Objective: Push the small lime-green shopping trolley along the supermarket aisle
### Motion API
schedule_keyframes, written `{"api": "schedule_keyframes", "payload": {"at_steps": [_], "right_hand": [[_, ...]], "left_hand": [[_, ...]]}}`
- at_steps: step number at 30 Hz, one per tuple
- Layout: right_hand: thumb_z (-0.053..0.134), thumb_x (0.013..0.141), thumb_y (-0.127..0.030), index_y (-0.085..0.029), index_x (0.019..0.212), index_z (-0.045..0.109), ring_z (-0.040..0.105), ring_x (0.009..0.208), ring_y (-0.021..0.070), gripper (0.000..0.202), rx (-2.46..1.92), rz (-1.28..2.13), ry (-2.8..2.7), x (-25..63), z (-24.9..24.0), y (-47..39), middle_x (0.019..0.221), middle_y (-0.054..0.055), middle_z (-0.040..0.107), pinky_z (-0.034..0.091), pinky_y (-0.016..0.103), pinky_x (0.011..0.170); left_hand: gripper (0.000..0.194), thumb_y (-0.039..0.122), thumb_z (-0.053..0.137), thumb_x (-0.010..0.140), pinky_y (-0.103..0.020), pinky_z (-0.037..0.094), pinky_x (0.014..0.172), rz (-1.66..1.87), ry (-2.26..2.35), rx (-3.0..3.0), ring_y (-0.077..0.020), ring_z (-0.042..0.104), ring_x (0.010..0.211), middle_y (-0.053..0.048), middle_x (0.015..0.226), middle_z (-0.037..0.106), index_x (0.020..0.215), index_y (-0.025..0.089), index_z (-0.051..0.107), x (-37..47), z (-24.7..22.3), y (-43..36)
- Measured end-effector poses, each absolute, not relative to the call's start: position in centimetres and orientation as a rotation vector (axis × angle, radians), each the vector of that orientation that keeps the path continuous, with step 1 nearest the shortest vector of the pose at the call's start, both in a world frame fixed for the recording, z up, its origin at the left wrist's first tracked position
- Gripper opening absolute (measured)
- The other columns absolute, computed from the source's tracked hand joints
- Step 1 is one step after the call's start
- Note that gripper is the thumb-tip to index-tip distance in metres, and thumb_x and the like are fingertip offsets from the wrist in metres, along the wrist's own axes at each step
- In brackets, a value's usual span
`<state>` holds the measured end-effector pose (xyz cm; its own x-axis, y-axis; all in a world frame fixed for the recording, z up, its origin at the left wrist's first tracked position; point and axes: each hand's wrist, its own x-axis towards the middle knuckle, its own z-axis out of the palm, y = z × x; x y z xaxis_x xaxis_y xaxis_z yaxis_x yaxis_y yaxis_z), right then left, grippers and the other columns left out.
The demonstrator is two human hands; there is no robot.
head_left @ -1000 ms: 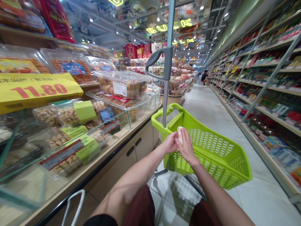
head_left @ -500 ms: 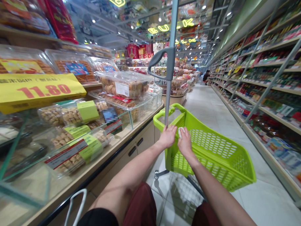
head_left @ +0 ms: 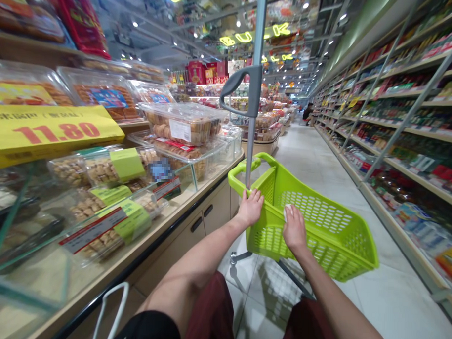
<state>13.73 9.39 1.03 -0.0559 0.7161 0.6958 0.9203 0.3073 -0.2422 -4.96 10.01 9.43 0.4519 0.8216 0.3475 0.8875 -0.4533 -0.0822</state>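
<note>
Your hands were together over the white wad (head_left: 286, 209) a second ago; now they are apart. Your left hand (head_left: 251, 206) lies over the near corner of the green basket (head_left: 338, 247), just by the foot of the grey pole (head_left: 257, 47). Your right hand (head_left: 295, 230) has slid rightward along the near side since half a second ago, its fingers closed on the wad.

You cannot tell whether the left hand grips the rim or merely rests there. Most of the wad is hidden by your right fingers, and the top of the pole is cut off.

The basket stands ahead of you, right of the desk (head_left: 171, 256), its long axis running from its handle end at left to its far end at lower right.
</note>
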Motion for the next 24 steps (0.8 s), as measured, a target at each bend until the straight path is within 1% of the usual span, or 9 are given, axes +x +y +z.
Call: {"api": "schedule_keyframes", "payload": {"at_steps": [3,7,11,15,18,21,24], "right_hand": [[0.034,0.073,-0.003,-0.01,0.124,0.046,0.028,0.128,0.0245,0.053,-1.385,-0.323,-1.879,11.8,1.4,9.5,0.134,0.015,0.04,0.031,0.046,0.103],[0.033,0.074,-0.002,-0.012,0.124,0.047,0.026,0.129,0.0238,0.053,-1.345,-0.346,-1.946,11.3,1.2,9.8,0.135,0.012,0.04,0.031,0.046,0.103],[0.035,0.073,-0.003,-0.017,0.124,0.048,0.029,0.127,0.0247,0.054,-1.396,-0.411,-1.958,15.8,-0.4,8.9,0.134,0.011,0.041,0.033,0.047,0.101],[0.033,0.075,-0.004,-0.014,0.12,0.051,0.033,0.124,0.0268,0.05,-1.49,-0.531,-1.908,21.7,-2.0,6.5,0.131,0.014,0.044,0.035,0.047,0.098],[0.034,0.074,-0.003,-0.013,0.119,0.051,0.036,0.122,0.0275,0.05,-1.527,-0.58,-1.864,23.6,-2.6,5.5,0.129,0.015,0.046,0.037,0.047,0.097],[0.034,0.074,-0.003,-0.014,0.121,0.049,0.039,0.12,0.0258,0.051,-1.436,-0.596,-1.808,22.3,-2.5,6.2,0.128,0.014,0.046,0.037,0.047,0.096],[0.034,0.075,-0.003,-0.013,0.122,0.048,0.038,0.121,0.0248,0.05,-1.318,-0.582,-1.826,19.2,-2.0,7.6,0.129,0.014,0.044,0.038,0.046,0.097]], "left_hand": [[0.049,0.013,0.035,0.079,-0.059,0.016,0.103,-0.372,-1.466,-2.437,-0.0273,0.025,0.13,-0.016,0.138,0.036,0.127,0.01,0.041,-4.9,9.4,9.9],[0.05,0.012,0.034,0.078,-0.059,0.015,0.103,-0.34,-1.465,-2.431,-0.0257,0.024,0.131,-0.014,0.14,0.034,0.128,0.012,0.04,-5.3,9.4,10.1],[0.053,0.011,0.035,0.077,-0.06,0.015,0.103,-0.333,-1.479,-2.433,-0.0252,0.023,0.132,-0.014,0.141,0.032,0.13,0.012,0.037,-5.8,9.3,10.4],[0.053,0.01,0.033,0.078,-0.059,0.015,0.103,-0.353,-1.489,-2.415,-0.0244,0.022,0.132,-0.013,0.142,0.03,0.131,0.013,0.036,-6.3,9.0,10.5],[0.053,0.011,0.032,0.079,-0.059,0.014,0.103,-0.343,-1.482,-2.409,-0.0239,0.021,0.133,-0.013,0.143,0.028,0.132,0.013,0.034,-6.3,9.0,10.4],[0.053,0.012,0.032,0.079,-0.057,0.011,0.104,-0.281,-1.542,-2.377,-0.024,0.019,0.133,-0.013,0.143,0.027,0.133,0.013,0.034,-5.8,9.0,10.2],[0.054,0.014,0.035,0.079,-0.055,0.01,0.105,-0.211,-1.56,-2.372,-0.0244,0.018,0.134,-0.011,0.144,0.027,0.133,0.016,0.034,-5.0,8.8,9.8]]}}
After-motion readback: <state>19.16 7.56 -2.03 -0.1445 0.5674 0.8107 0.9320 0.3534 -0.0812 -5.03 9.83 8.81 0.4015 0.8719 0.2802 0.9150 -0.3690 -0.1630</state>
